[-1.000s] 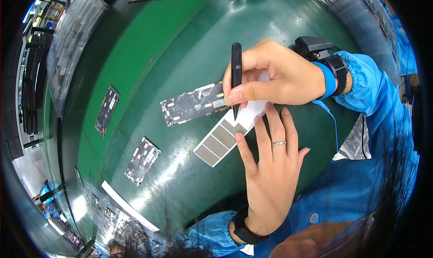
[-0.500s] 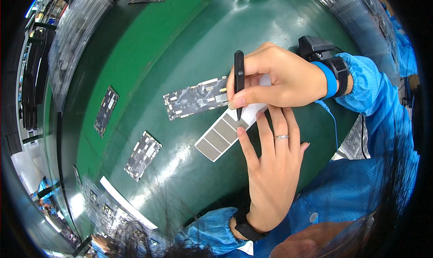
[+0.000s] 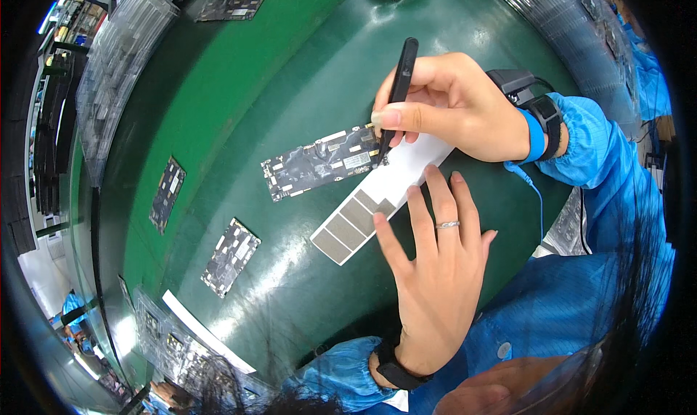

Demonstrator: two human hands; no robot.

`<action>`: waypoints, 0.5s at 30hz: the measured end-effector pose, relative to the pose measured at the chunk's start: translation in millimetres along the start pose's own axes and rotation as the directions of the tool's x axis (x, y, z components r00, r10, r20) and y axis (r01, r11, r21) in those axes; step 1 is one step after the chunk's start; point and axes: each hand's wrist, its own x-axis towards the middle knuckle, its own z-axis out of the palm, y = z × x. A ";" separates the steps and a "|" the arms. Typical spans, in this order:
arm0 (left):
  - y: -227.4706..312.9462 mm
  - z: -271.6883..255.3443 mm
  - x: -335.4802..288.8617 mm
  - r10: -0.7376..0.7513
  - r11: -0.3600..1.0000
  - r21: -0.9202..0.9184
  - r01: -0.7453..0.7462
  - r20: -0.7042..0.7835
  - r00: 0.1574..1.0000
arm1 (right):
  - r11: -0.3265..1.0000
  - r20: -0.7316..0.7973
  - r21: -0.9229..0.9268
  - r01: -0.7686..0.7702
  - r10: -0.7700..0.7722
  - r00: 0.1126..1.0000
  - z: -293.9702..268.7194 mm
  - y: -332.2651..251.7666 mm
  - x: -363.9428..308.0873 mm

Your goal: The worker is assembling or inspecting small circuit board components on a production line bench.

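Note:
My right hand (image 3: 454, 114) is closed in a pinch around black tweezers (image 3: 402, 81). Their tip points down at the right end of a long black circuit board (image 3: 319, 169), where the board meets a white backing strip. Whether the tip holds anything is too small to tell. The strip (image 3: 408, 169) lies slantwise on the table beside the board, with several grey rectangular adhesive pads (image 3: 356, 218) on its lower half. My left hand (image 3: 439, 284) rests with fingers stretched out, their tips on the strip; the index fingertip touches it beside the uppermost pad.
Smaller circuit boards lie to the left (image 3: 168, 196) and lower left (image 3: 231, 257), another at the far side (image 3: 231, 8). Clear plastic trays (image 3: 120, 74) are stacked at the left, more (image 3: 563, 30) at the far right. A blue coiled cord (image 3: 536, 190) hangs from my right wristband.
My right hand has raised the tweezers from the grey pads, bringing their tip to the board's right end. My left hand stays nearly in place, its index fingertip slightly lower and further left.

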 end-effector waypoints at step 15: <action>-13.4 1.1 13.9 -0.119 0.989 0.084 0.120 -0.008 0.993 | 0.997 -0.147 0.064 0.038 -0.029 0.989 2.0 9.9 1.8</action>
